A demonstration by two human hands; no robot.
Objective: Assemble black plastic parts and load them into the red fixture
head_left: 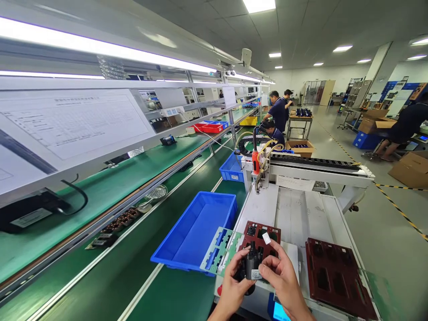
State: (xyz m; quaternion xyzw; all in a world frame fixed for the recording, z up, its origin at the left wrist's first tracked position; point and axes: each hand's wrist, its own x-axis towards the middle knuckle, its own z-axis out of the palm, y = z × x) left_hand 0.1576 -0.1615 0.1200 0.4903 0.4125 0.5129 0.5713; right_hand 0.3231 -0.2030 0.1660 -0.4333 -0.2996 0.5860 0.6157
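My left hand (236,278) is closed around a black pump-like part (252,263), its short spout pointing up. A printed white label (257,274) sits on the part's lower side. At that label's right edge, the thumb of my right hand (281,272) presses with bent fingers beside the part. Its index finger is stretched out, and a small blank white sticker (266,238) shows at the fingertip. Just behind my hands lies a dark red fixture plate (245,240) with cut-outs, a black piece in one of them. A clear greenish slotted panel (219,249) adjoins it on the left.
A blue bin (194,227) stands left on the green conveyor (133,263). The white gantry machine (314,171) carries an orange screwdriver head (256,162) ahead. A second dark red fixture (337,272) lies right. Co-workers (278,111) are farther along the line.
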